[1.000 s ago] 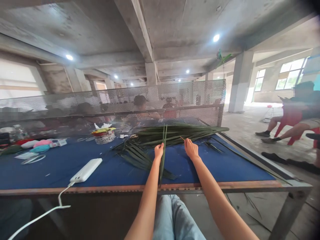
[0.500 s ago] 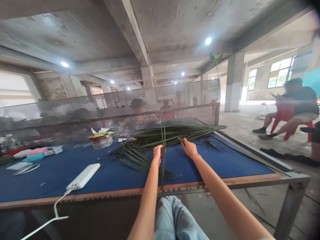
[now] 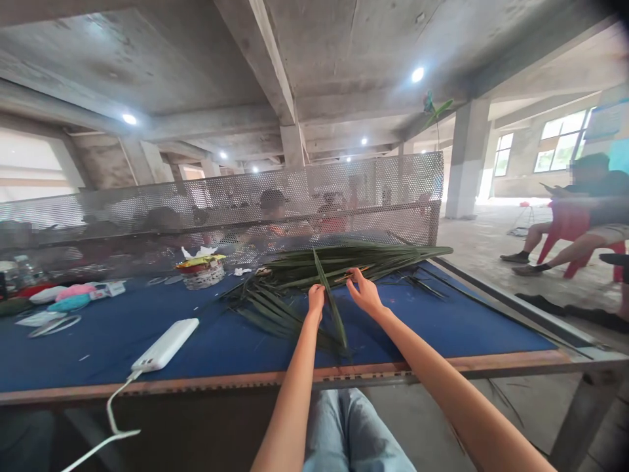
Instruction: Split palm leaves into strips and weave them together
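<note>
My left hand [image 3: 315, 300] is closed around a long green palm leaf strip [image 3: 331, 300], which slants from upper left down to the right over the blue table [image 3: 427, 321]. My right hand [image 3: 362, 292] pinches a thin brownish leaf rib [image 3: 350, 273] just to the right of it. Both hands hover in front of a pile of green palm leaves [image 3: 354, 259] lying across the back of the table. More dark leaf strips [image 3: 268, 311] are spread on the cloth left of my left hand.
A white power bank [image 3: 165, 344] with a cable lies at the front left. A small woven basket [image 3: 201, 270] and coloured bits stand at the back left. A perforated metal screen [image 3: 295, 196] backs the table. A person sits on a red chair [image 3: 570, 226] at the right.
The leaf strip in my left hand has tilted from upright to slanting down to the right. My right hand has moved left, closer to my left hand.
</note>
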### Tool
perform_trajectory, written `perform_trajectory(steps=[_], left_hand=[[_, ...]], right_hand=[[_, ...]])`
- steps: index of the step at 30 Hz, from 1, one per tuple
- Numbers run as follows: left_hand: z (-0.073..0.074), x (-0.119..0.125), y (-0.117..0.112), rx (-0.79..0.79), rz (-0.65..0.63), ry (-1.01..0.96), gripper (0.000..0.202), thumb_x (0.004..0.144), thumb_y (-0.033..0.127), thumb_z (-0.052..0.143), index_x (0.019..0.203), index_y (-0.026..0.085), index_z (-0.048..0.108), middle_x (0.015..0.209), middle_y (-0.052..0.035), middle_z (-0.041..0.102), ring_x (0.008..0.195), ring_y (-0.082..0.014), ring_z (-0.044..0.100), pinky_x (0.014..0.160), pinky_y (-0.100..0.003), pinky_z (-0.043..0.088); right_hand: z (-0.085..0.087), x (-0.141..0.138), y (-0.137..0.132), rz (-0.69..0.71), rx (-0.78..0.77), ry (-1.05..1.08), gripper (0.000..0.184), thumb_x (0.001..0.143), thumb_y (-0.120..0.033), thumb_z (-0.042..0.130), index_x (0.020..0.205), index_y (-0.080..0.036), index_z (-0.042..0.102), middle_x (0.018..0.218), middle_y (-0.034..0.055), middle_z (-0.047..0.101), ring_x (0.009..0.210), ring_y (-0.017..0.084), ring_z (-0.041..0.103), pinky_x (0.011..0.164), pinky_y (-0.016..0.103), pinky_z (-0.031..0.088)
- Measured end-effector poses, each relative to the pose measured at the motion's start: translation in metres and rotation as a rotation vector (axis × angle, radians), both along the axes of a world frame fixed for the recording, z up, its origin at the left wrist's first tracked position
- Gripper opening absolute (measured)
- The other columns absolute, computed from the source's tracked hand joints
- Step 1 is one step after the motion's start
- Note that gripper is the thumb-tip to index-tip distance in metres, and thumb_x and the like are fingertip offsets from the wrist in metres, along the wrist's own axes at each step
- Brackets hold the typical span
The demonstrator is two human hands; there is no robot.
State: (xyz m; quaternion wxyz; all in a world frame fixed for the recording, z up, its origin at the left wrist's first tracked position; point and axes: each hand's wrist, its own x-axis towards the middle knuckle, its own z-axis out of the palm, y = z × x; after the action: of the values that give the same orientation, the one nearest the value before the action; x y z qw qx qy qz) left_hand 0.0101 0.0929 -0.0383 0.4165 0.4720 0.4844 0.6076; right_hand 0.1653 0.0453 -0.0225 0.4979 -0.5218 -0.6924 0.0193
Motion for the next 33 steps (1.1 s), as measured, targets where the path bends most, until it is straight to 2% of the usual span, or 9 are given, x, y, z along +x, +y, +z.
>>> perform_trajectory(steps=[2, 4, 7, 10, 15, 19, 24, 28, 33], left_hand=[[-0.001, 0.001, 0.001, -0.005, -0.012, -0.002, 0.016, 0.073, 0.029, 0.057, 0.064, 0.017, 0.051, 0.051, 0.0052, 0.046, 0.049, -0.0099, 0.046, 0.050, -0.020, 0.034], [-0.001, 0.002, 0.002, -0.003, -0.047, -0.016, 0.013, 0.071, 0.027, 0.057, 0.065, 0.017, 0.053, 0.052, 0.0047, 0.048, 0.050, -0.0102, 0.047, 0.051, -0.020, 0.035], [-0.001, 0.003, 0.005, 0.007, -0.131, -0.033, 0.008, 0.068, 0.024, 0.058, 0.069, 0.017, 0.057, 0.055, 0.0039, 0.053, 0.050, -0.0101, 0.048, 0.052, -0.020, 0.036], [-0.001, 0.005, 0.010, 0.013, -0.173, 0.007, 0.011, 0.067, 0.025, 0.062, 0.069, 0.016, 0.059, 0.051, 0.0031, 0.054, 0.046, -0.0106, 0.048, 0.050, -0.021, 0.035], [-0.003, 0.008, 0.011, 0.019, -0.195, 0.053, 0.028, 0.071, 0.038, 0.065, 0.058, 0.017, 0.051, 0.042, 0.0033, 0.048, 0.038, -0.0105, 0.045, 0.046, -0.022, 0.032], [-0.004, 0.010, 0.006, 0.065, -0.163, 0.155, 0.036, 0.080, 0.046, 0.054, 0.056, 0.020, 0.046, 0.040, 0.0029, 0.046, 0.036, -0.0121, 0.043, 0.044, -0.023, 0.030], [0.000, 0.008, 0.002, 0.285, 0.043, 0.292, 0.035, 0.076, 0.044, 0.056, 0.053, 0.018, 0.052, 0.051, -0.0001, 0.053, 0.054, -0.0142, 0.050, 0.055, -0.024, 0.034], [0.002, 0.008, 0.001, 0.289, -0.018, 0.312, 0.039, 0.076, 0.046, 0.054, 0.052, 0.015, 0.058, 0.049, -0.0004, 0.052, 0.053, -0.0144, 0.048, 0.054, -0.025, 0.032], [0.002, 0.009, -0.003, 0.236, -0.119, 0.211, 0.029, 0.074, 0.038, 0.055, 0.056, 0.016, 0.059, 0.044, -0.0001, 0.054, 0.044, -0.0150, 0.050, 0.050, -0.025, 0.035]], right_hand=[[-0.002, 0.001, 0.004, -0.014, 0.008, 0.029, 0.030, 0.085, -0.023, 0.049, 0.115, -0.023, 0.049, 0.103, 0.0030, 0.071, 0.096, 0.019, 0.066, 0.077, 0.025, 0.046], [-0.003, 0.003, 0.007, -0.037, 0.010, 0.050, 0.028, 0.083, -0.021, 0.054, 0.110, -0.023, 0.052, 0.096, 0.0022, 0.072, 0.089, 0.019, 0.068, 0.073, 0.025, 0.046], [-0.002, 0.004, 0.007, -0.051, 0.047, 0.066, 0.015, 0.086, -0.031, 0.055, 0.099, -0.024, 0.057, 0.078, 0.0002, 0.071, 0.073, 0.018, 0.068, 0.064, 0.024, 0.044], [0.002, 0.004, 0.003, -0.061, 0.141, 0.066, 0.024, 0.091, -0.043, 0.048, 0.090, -0.022, 0.060, 0.071, 0.0016, 0.068, 0.066, 0.016, 0.064, 0.060, 0.023, 0.041], [0.004, 0.003, 0.000, -0.021, 0.303, 0.027, 0.035, 0.096, -0.039, 0.034, 0.084, -0.020, 0.061, 0.081, 0.0060, 0.067, 0.078, 0.016, 0.061, 0.072, 0.025, 0.042], [0.001, -0.002, 0.001, 0.027, 0.232, 0.097, 0.027, 0.092, -0.040, 0.043, 0.088, -0.020, 0.060, 0.074, 0.0020, 0.065, 0.064, 0.014, 0.058, 0.063, 0.023, 0.040], [-0.004, -0.007, 0.006, 0.145, 0.145, 0.213, 0.024, 0.087, -0.043, 0.051, 0.085, -0.021, 0.060, 0.069, -0.0001, 0.065, 0.060, 0.014, 0.058, 0.060, 0.023, 0.041], [-0.008, -0.008, 0.010, 0.242, 0.122, 0.284, 0.023, 0.086, -0.042, 0.052, 0.085, -0.021, 0.060, 0.072, 0.0006, 0.067, 0.065, 0.015, 0.061, 0.063, 0.024, 0.044], [-0.009, -0.007, 0.012, 0.237, 0.115, 0.299, 0.025, 0.086, -0.044, 0.051, 0.082, -0.021, 0.060, 0.073, 0.0018, 0.067, 0.066, 0.015, 0.061, 0.062, 0.024, 0.044]])
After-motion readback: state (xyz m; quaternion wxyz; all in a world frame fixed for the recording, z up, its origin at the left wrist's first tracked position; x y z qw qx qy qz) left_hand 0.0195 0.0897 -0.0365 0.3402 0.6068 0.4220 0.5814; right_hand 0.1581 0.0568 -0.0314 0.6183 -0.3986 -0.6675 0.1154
